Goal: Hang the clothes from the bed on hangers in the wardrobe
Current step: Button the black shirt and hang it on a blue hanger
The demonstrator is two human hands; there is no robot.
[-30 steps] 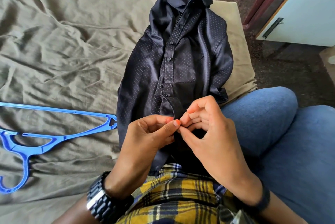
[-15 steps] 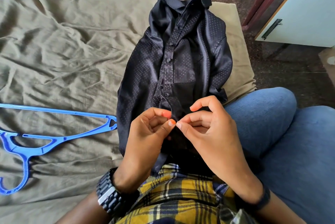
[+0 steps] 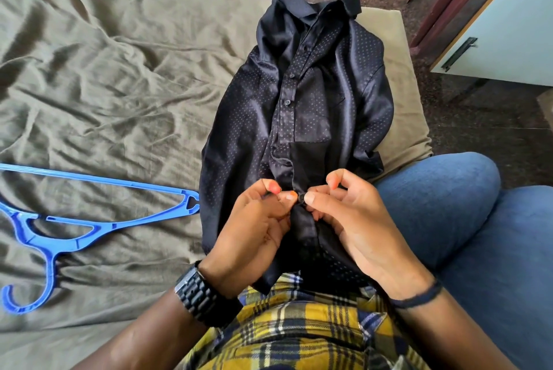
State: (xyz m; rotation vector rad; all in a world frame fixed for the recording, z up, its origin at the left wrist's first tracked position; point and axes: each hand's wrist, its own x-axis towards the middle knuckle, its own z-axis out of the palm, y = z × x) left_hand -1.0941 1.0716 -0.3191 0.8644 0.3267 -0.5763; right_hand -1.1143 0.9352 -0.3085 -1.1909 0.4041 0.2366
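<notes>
Dark navy satin shirt (image 3: 323, 106) with small dots lay collar-away on the olive bed sheet (image 3: 113, 76), hem on the lap. Left hand (image 3: 254, 232) and right hand (image 3: 356, 229) both pinched its lower placket at a button. Blue hanger (image 3: 68, 220) lay just beside.

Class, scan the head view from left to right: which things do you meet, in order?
Blue hanger → dark shirt → jeans → white door. The hands work low on the shirt, so they are left out of the order.
</notes>
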